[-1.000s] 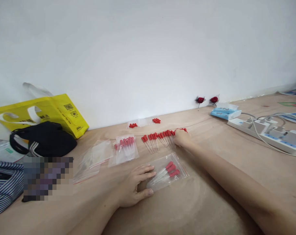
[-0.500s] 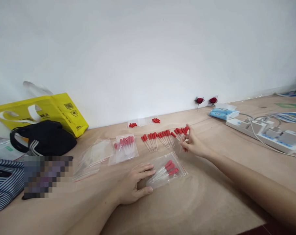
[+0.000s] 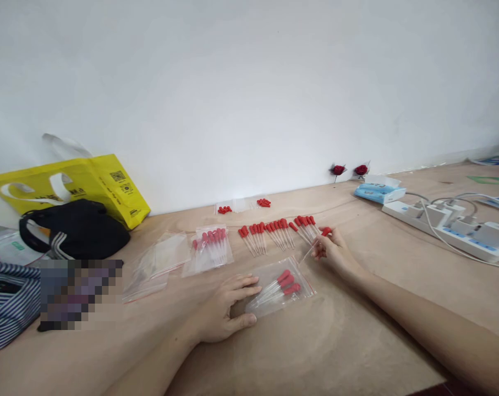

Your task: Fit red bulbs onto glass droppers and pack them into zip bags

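My left hand (image 3: pixel 232 308) lies with fingers apart at the left edge of a clear zip bag (image 3: pixel 302 275). Inside that bag are several droppers (image 3: pixel 285 279) with red rubber bulbs and clear tubes. My right hand (image 3: pixel 332 250) pinches a single dropper (image 3: pixel 325 231) near its red bulb, its clear tube slanting down left toward the bag's far corner. Just left of this hand, a row of loose droppers (image 3: pixel 278 225) lies on the table, bulbs pointing away from me. A filled bag of droppers (image 3: pixel 214 242) rests farther left.
Flat clear bags (image 3: pixel 166 256) lie left of the filled one. Small bags with red bulbs (image 3: pixel 224 210) sit near the wall. At left are a yellow bag (image 3: pixel 125 192) and a black cloth item (image 3: pixel 84 231). A tissue pack (image 3: pixel 379 192) and power strip (image 3: pixel 447 228) stand right.
My right hand has moved slightly right and nearer to me, drawing the dropper away from the row and tilting it lower. My left hand stays at the bag's edge.
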Demonstrator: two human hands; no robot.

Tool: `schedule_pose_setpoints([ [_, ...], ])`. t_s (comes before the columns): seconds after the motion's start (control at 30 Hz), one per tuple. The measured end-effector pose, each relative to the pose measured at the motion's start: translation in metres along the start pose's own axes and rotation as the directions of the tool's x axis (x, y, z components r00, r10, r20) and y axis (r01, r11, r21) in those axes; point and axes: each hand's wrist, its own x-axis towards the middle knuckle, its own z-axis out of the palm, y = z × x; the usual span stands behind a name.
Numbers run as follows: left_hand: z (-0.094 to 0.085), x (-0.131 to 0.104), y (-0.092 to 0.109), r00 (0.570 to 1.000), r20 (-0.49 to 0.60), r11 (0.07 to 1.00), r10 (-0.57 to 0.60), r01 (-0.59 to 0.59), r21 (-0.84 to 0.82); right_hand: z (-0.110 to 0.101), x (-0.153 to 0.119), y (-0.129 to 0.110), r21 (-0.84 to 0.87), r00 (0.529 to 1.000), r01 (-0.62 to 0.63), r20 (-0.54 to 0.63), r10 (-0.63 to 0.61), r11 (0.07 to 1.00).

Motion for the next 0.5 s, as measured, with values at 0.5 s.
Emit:
schedule_pose_setpoints([
  [0.5, -0.003, -0.001, 0.005, 0.998, -0.015, 0.998, -0.056, 0.056, -0.001, 0.013, -0.015, 0.009, 0.170, 0.881, -0.283, 0.435, 0.186, 0.944],
])
